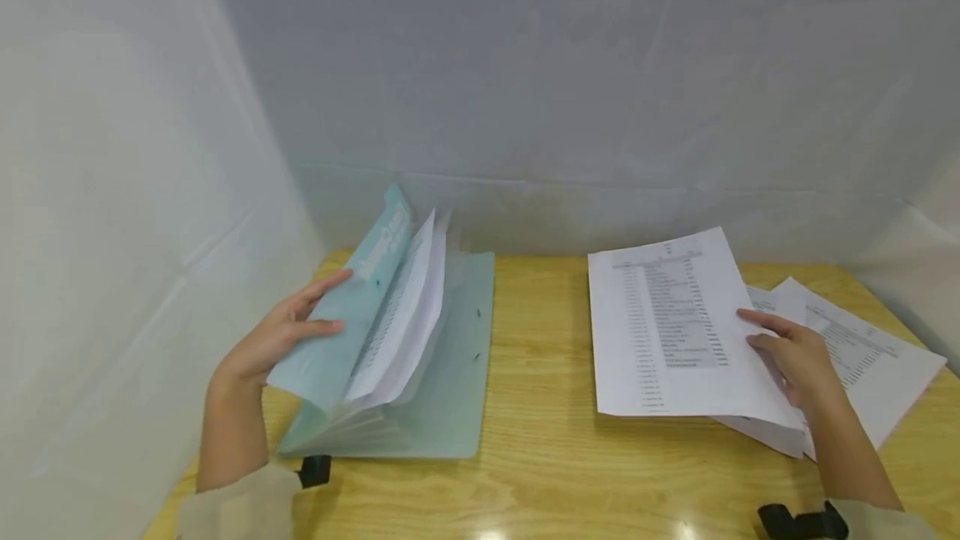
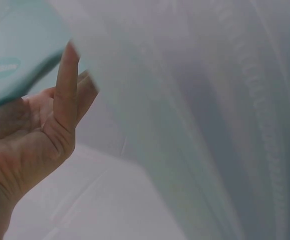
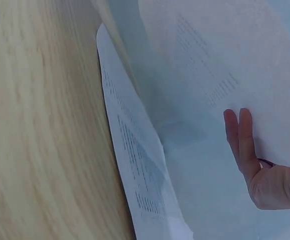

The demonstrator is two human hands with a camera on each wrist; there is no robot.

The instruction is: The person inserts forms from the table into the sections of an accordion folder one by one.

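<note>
A teal expanding folder [image 1: 450,390] lies open at the table's left, with white sheets [image 1: 405,315] standing in its pockets. My left hand [image 1: 281,336] rests straight fingers on the raised front cover [image 1: 360,290] and holds it back. In the left wrist view the fingers [image 2: 65,95] lie straight against the teal cover [image 2: 20,45]. On the right, my right hand [image 1: 795,361] pinches the right edge of a printed sheet [image 1: 660,332], lifted off a pile of printed sheets [image 1: 870,357]. Straight fingers [image 3: 239,135] lie against the held sheet [image 3: 209,65] above another printed sheet [image 3: 135,165].
The wooden table [image 1: 540,340] is enclosed by white fabric walls [image 1: 525,90] at the back and both sides. Bare wood shows between the folder and the papers. Black camera straps sit on both wrists [image 1: 315,469], [image 1: 798,521].
</note>
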